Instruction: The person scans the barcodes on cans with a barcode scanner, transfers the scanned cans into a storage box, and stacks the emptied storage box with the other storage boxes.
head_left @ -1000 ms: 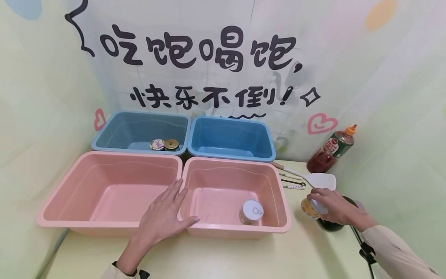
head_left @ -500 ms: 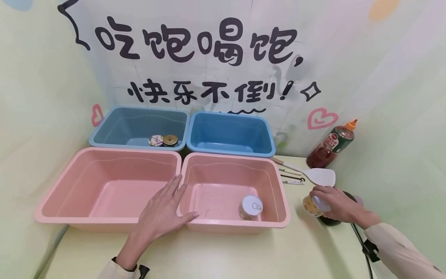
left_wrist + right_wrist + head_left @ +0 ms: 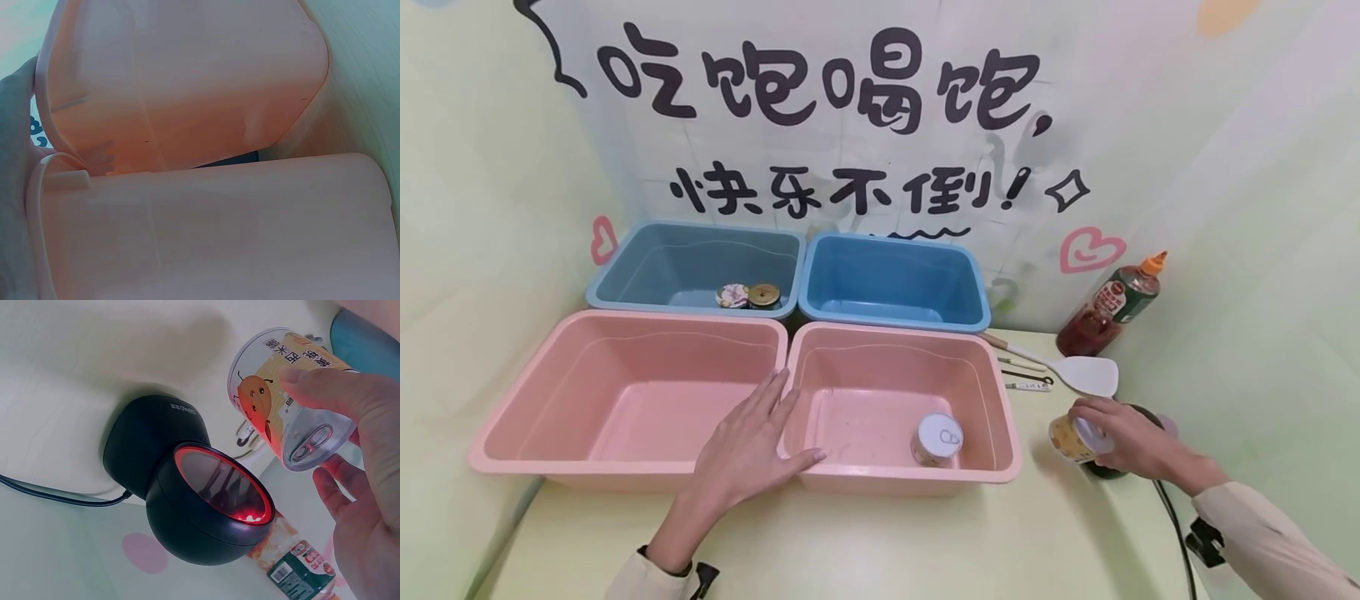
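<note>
My right hand [image 3: 1131, 437] grips a small pull-tab can [image 3: 1071, 440] with a yellow cartoon label, held tilted above the table. In the right wrist view the can [image 3: 284, 400] is pinched by thumb and fingers, its label side towards a black scanner [image 3: 206, 503] with a glowing red ring. My own right hand hides most of that scanner in the head view. My left hand [image 3: 748, 442] rests with straight fingers on the adjoining rims of the left pink bin [image 3: 587, 467] and the right pink bin [image 3: 910, 477]. Another pull-tab can [image 3: 938, 439] stands inside the right pink bin.
Behind stand two blue bins [image 3: 891, 327]; the left one holds two round-lidded containers [image 3: 763, 295]. At right lie a white spatula [image 3: 1086, 375] and several thin utensils [image 3: 1028, 379], near a red sauce bottle [image 3: 1108, 308]. A black cable [image 3: 1180, 533] runs along the table's right side.
The right hand has turned the can slightly, so more of its yellow label shows. The left hand stays on the rims. The head view has tilted down a little.
</note>
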`<control>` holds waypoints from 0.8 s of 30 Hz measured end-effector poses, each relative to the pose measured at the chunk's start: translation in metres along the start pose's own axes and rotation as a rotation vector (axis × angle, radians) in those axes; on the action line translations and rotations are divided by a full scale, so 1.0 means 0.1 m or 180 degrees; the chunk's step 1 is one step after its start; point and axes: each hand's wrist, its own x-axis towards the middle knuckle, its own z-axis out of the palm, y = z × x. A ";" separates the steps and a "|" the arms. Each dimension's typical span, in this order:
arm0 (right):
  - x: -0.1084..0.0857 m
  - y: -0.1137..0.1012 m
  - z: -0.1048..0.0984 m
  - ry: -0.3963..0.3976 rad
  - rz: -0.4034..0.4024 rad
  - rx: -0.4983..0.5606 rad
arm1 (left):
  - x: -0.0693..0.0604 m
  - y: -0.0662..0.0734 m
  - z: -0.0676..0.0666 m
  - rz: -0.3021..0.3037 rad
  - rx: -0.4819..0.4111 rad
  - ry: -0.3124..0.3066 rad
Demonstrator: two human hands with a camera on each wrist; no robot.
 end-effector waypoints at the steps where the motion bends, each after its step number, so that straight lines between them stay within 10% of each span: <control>1: 0.00 0.00 -0.02 -0.0017 0.0018 -0.0004 | 0.00 0.00 0.00 0.0005 -0.0006 0.0002; 11: 0.03 -0.05 -0.19 -0.0464 0.0580 0.0135 | 0.00 -0.02 -0.02 -0.0004 -0.0013 0.0005; 24: 0.00 -0.07 -0.19 -0.0469 0.0554 0.0142 | 0.00 -0.01 0.00 0.0042 -0.0014 0.0018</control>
